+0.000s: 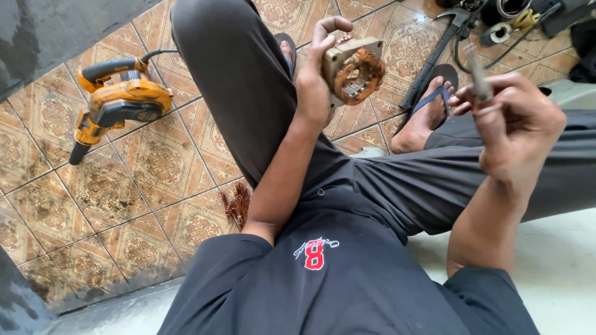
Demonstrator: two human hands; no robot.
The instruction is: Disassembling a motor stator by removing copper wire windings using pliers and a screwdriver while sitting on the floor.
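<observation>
Head view: left hand [312, 87] grips stator [354, 71].

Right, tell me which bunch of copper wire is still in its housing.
The coil in the stator held up by the left hand. The other bunch lies loose on the floor tiles beside the leg.

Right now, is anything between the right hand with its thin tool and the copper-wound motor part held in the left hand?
Nothing visible. The right hand holds a thin grey rod-like tool, blurred, apart from the tan metal motor stator with copper windings gripped by the left hand. Only open air over the patterned floor tiles separates them.
</observation>
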